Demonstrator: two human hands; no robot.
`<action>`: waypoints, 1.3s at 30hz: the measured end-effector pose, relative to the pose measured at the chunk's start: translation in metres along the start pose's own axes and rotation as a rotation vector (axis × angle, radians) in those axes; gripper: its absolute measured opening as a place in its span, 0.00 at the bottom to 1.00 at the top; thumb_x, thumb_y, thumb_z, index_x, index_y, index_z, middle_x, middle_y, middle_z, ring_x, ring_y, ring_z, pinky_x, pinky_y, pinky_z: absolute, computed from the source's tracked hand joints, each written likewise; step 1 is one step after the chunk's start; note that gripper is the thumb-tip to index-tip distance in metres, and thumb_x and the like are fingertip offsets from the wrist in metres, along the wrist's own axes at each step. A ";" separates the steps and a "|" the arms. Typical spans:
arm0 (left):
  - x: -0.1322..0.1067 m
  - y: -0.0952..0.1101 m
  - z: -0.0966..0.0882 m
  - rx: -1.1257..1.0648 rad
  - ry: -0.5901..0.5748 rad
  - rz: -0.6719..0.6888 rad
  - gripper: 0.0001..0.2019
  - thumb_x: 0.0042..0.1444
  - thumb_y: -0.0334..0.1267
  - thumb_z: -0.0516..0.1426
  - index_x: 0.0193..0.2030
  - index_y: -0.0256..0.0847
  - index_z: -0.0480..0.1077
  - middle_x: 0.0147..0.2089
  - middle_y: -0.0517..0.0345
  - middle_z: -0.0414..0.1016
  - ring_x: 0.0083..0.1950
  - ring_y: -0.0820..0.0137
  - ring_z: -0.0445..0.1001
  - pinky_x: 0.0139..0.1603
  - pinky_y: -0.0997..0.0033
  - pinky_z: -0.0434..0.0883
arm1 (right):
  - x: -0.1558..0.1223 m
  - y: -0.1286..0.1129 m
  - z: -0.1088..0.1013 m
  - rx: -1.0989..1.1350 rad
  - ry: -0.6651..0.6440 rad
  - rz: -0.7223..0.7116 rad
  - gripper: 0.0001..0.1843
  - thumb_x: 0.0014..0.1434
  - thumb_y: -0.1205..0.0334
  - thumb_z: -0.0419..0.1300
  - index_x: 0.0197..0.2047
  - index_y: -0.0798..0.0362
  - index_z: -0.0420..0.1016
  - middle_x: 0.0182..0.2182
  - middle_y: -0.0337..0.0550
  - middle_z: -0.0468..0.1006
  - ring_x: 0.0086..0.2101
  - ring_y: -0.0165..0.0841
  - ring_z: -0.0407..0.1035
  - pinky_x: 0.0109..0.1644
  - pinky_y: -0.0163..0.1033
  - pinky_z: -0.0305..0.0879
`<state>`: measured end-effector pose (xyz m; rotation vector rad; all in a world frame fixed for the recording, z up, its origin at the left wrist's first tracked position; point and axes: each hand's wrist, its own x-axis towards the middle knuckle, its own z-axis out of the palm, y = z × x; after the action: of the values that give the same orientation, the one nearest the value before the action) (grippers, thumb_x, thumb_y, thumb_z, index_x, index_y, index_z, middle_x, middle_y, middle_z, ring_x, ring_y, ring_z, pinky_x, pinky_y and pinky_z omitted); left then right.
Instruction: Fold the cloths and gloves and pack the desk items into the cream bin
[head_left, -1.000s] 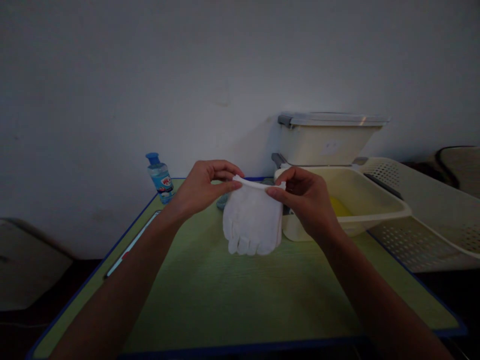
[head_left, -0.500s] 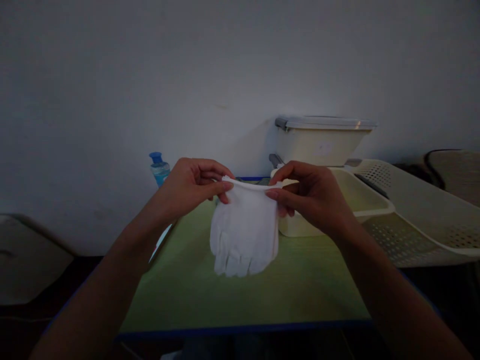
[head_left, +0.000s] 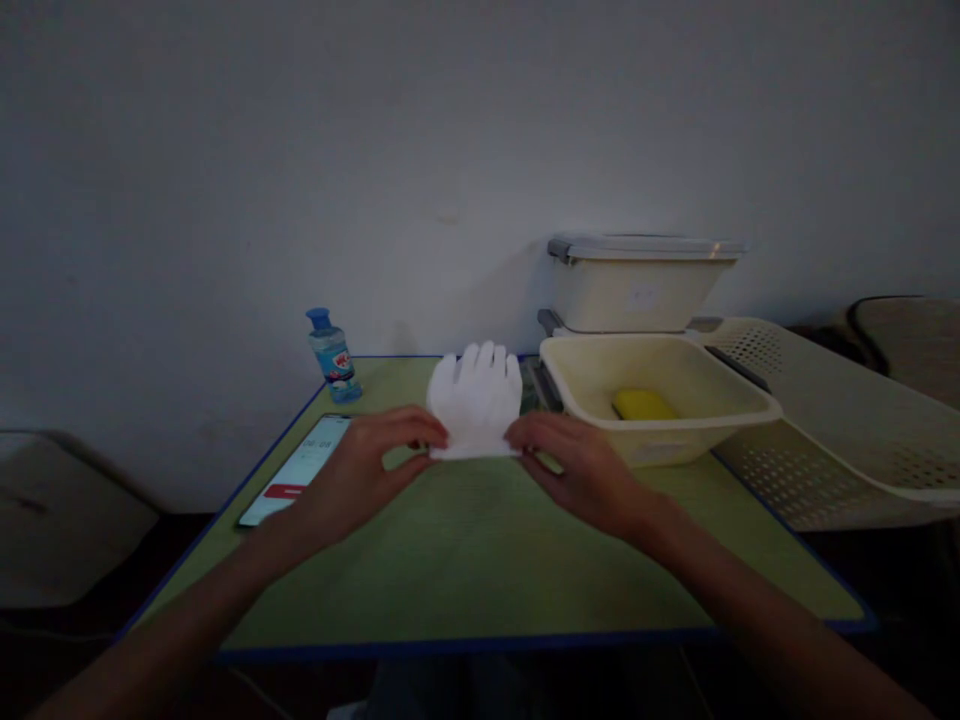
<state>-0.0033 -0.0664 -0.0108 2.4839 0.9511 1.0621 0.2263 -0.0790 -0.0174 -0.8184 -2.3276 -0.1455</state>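
Observation:
A white glove (head_left: 475, 405) is stretched between my two hands, its fingers pointing away toward the wall and its cuff toward me. My left hand (head_left: 386, 450) pinches the cuff's left corner. At the right corner my right hand (head_left: 566, 455) grips the same cuff between thumb and fingers. Whether the glove rests on the green table (head_left: 465, 560) or is just above it, I cannot tell. More than one glove layer may be there; the stack is not clear from here.
At the back left stands a blue bottle (head_left: 335, 358), with a lit phone (head_left: 296, 475) in front of it. On the right a cream bin (head_left: 660, 440) holds a yellow item (head_left: 645, 404). Behind it is a lidded box (head_left: 637, 290); a perforated basket (head_left: 840, 420) lies farther right.
Both hands have lowered with the white glove. Its fingers hung down toward me before; now they point away, with the cuff nearest me.

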 end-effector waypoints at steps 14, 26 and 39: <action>-0.038 -0.004 0.027 -0.074 -0.731 -0.033 0.05 0.53 0.32 0.56 0.37 0.40 0.71 0.38 0.59 0.73 0.41 0.70 0.71 0.43 0.75 0.65 | -0.059 -0.014 0.019 0.028 -0.589 -0.171 0.12 0.55 0.72 0.52 0.43 0.57 0.68 0.36 0.47 0.75 0.36 0.35 0.67 0.39 0.38 0.62; -0.010 -0.009 0.096 0.131 -0.663 0.320 0.30 0.58 0.46 0.50 0.62 0.30 0.50 0.63 0.39 0.55 0.65 0.59 0.50 0.63 0.58 0.50 | 0.009 0.021 0.056 0.146 -0.167 0.102 0.12 0.53 0.77 0.48 0.36 0.57 0.68 0.32 0.45 0.71 0.34 0.32 0.66 0.39 0.36 0.63; -0.009 0.003 0.105 -0.012 -0.718 0.478 0.27 0.60 0.47 0.46 0.61 0.29 0.54 0.60 0.42 0.60 0.64 0.63 0.54 0.64 0.65 0.49 | 0.005 0.025 0.091 0.345 -0.342 0.413 0.06 0.51 0.70 0.61 0.35 0.57 0.69 0.29 0.40 0.70 0.30 0.29 0.65 0.33 0.34 0.60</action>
<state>0.0691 -0.0743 -0.0865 2.8100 0.1416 0.1964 0.1885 -0.0287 -0.0882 -1.1883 -2.3311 0.5988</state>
